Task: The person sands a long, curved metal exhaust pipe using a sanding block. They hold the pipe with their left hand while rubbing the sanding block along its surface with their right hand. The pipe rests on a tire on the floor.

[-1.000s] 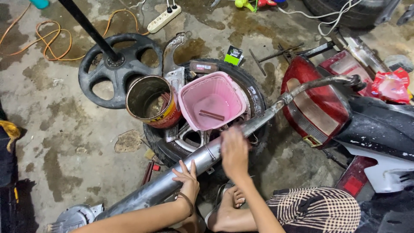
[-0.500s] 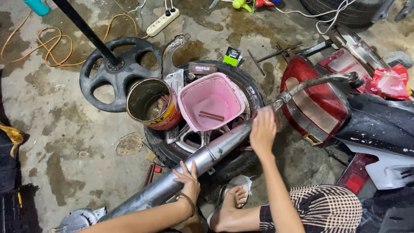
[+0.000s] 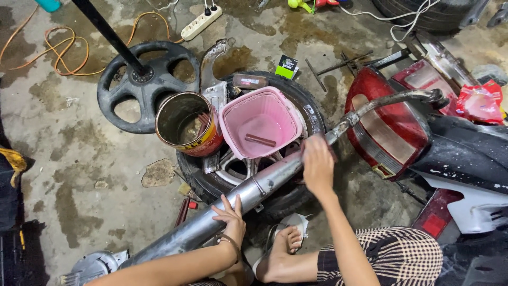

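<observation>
A person sits on a stained concrete floor, seen from above, with a long silver motorcycle exhaust pipe (image 3: 248, 196) laid diagonally across a tyre and wheel (image 3: 304, 108) lying flat, which props the pipe off the ground. The left hand (image 3: 230, 217) rests on the fat lower part of the pipe, fingers spread wide and flat rather than gripping, apparently to keep it from rolling. The right hand (image 3: 317, 161) is farther up the pipe, where it narrows, curled over the metal; the hand is blurred, so whether it holds a rag or abrasive cannot be told. On top of the wheel, just above the pipe, stand a rusty open tin can (image 3: 188, 127) and a pink plastic tub (image 3: 262, 124) with a small brown stick inside, both within arm's reach. To the right of the wheel is a red motorcycle tail section (image 3: 389, 119); to its upper left lies a black steering wheel (image 3: 143, 87).
</observation>
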